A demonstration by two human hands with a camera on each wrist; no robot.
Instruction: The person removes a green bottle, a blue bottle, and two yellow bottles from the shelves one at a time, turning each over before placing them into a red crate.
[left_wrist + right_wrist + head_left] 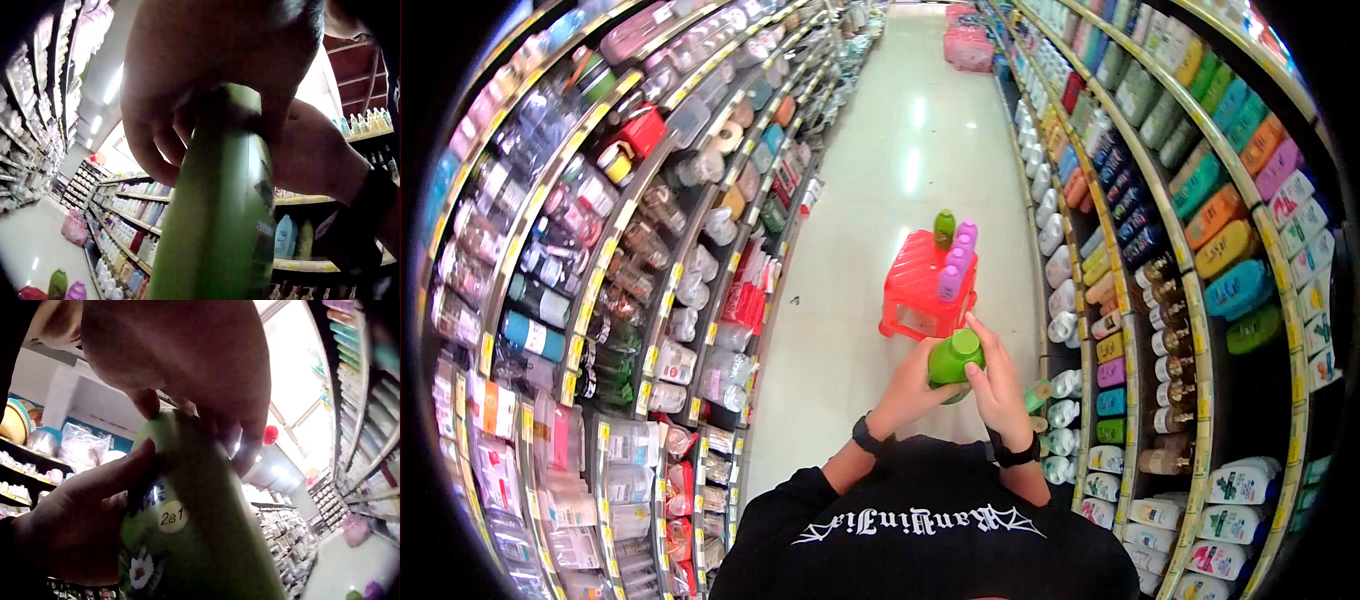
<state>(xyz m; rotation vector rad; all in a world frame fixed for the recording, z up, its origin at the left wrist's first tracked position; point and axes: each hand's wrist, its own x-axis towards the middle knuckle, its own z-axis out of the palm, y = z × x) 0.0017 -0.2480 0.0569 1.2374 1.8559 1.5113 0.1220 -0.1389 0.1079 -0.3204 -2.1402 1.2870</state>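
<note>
1. A green bottle [953, 367] is held up in front of the person's body, one round end turned toward the head camera
2. The left hand [912, 378] has its grip clamped on the green bottle from the left side; part of its fingers is hidden behind the bottle in the head view
3. The right hand [1002, 388] has its grip clamped on the same bottle from the right, thumb against it near the upward end, so both hands touch it at once
4. In the right wrist view the bottle's front carries a pale round mark [172, 516] reading 2合1, blue lettering [150, 495] just above it, and a white flower [142, 572] lower down
5. Beyond the hands, a red stool [912, 272] stands on the aisle floor [840, 250]
6. On the stool's right side is a row of purple bottles [950, 283], with a second green bottle [944, 226] just beside the far end of that row
7. Tall shelves run along both sides: clear containers [630, 455] among the goods on the left, many-coloured bottles [1220, 220] on the right
8. Each wrist bears a black band [872, 436], and the person wears a black top [920, 565] with white lettering [920, 522]
9. Pink bins [968, 50] sit well apart, far down the aisle
</note>
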